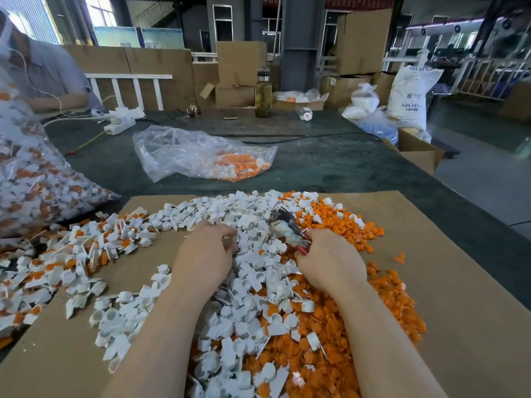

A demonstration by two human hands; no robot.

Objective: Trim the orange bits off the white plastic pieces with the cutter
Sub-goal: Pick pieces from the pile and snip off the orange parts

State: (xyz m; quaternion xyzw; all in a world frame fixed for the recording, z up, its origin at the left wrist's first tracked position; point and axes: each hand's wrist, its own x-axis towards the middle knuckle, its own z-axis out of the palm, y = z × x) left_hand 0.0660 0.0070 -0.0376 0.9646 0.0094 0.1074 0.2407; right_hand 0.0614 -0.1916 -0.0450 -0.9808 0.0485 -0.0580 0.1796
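A big heap of white plastic pieces [230, 214] covers the brown cardboard sheet [459, 311]. Cut orange bits [344, 222] lie piled on the heap's right side. To the left lie untrimmed white pieces with orange parts [86, 248]. My right hand [330, 257] grips the red handles of the cutter [287, 228], whose worn metal jaws point up and left over the heap. My left hand [207, 251] rests curled on the white pieces left of the cutter; whether its fingers pinch a piece is hidden.
A full clear bag of untrimmed pieces [34, 179] stands at the left. A nearly flat clear bag [201, 153] lies on the dark green table [344, 162] beyond the cardboard. A bottle [263, 93] and a phone stand farther back. Another person [37, 70] sits at far left.
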